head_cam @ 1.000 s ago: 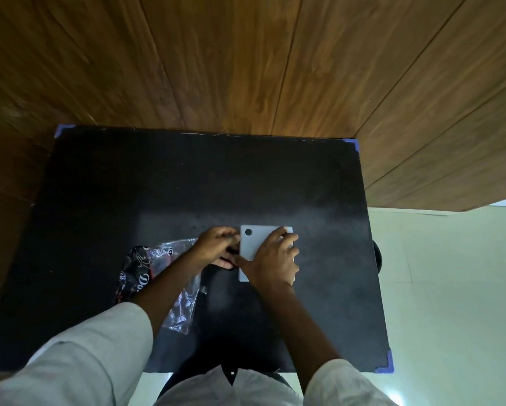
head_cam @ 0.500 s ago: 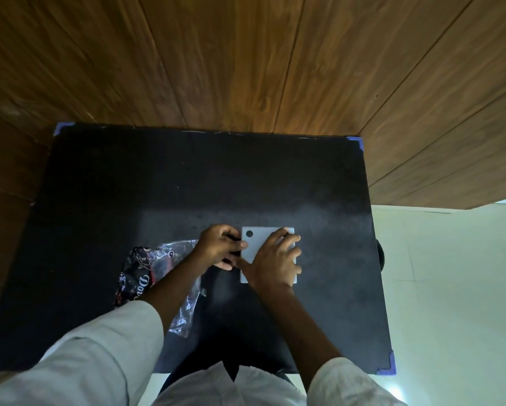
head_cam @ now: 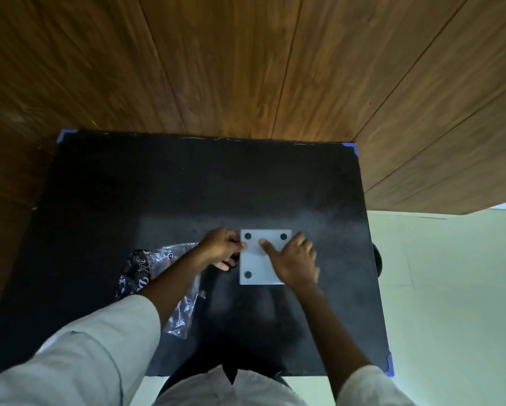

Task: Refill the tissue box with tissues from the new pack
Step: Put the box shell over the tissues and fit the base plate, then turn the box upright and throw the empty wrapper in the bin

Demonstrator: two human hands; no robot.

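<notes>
The tissue box (head_cam: 257, 260) lies near the middle of the black table (head_cam: 187, 183), a white square face with three visible black round feet turned up. My left hand (head_cam: 221, 248) grips the box's left edge, thumb on the top face. My right hand (head_cam: 296, 262) lies flat over the right part of the face with its fingers spread, and it covers the near right corner. The tissue pack's clear plastic wrapper (head_cam: 146, 269), printed black and white, lies crumpled on the table to the left, partly under my left forearm. No tissues show.
A wood-panelled wall (head_cam: 246, 68) rises right behind the table's far edge. Blue tape marks the table's corners (head_cam: 352, 148). Pale floor (head_cam: 451, 288) lies to the right, and a dark round object (head_cam: 377, 259) peeks out beyond the table's right edge.
My right hand has slid right and toward me across the white face, uncovering more of it, so three black feet show instead of one. My left hand stays at the left edge.
</notes>
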